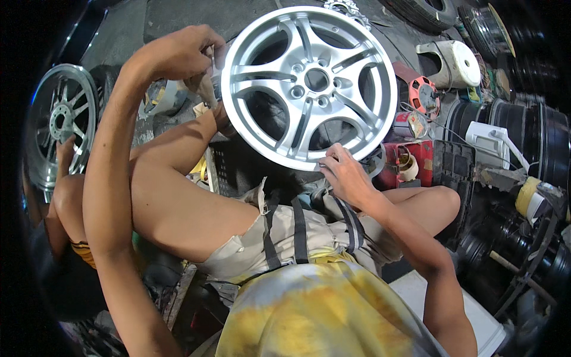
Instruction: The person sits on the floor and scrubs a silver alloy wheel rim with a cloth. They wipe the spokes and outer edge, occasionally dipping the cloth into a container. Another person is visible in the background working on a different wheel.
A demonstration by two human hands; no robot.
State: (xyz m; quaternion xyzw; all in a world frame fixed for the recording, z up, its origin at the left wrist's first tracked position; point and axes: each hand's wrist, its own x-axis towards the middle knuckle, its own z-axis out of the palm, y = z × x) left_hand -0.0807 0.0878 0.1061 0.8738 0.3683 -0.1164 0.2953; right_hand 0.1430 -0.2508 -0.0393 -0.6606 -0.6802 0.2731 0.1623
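A silver alloy wheel point(309, 110) with double spokes and a five-hole hub stands tilted in front of me, its face toward me. My right hand point(342, 174) is closed on its lower edge, thumb and fingers pinching the lip. My left hand point(193, 52) is beside the wheel's upper left edge, fingers bent down and closed. A pale crumpled piece point(206, 89) hangs under those fingers; its kind is hard to make out, and the fingertips are partly hidden. My bare legs are folded on both sides below the wheel.
At the left, another person's hand point(65, 149) touches a second alloy wheel point(62, 116). On the right are a white stool point(449, 64), an orange-red reel point(421, 95), a red box point(419, 157), a white container point(488, 143) and stacked dark rims point(517, 125). A tyre point(422, 15) lies at the back.
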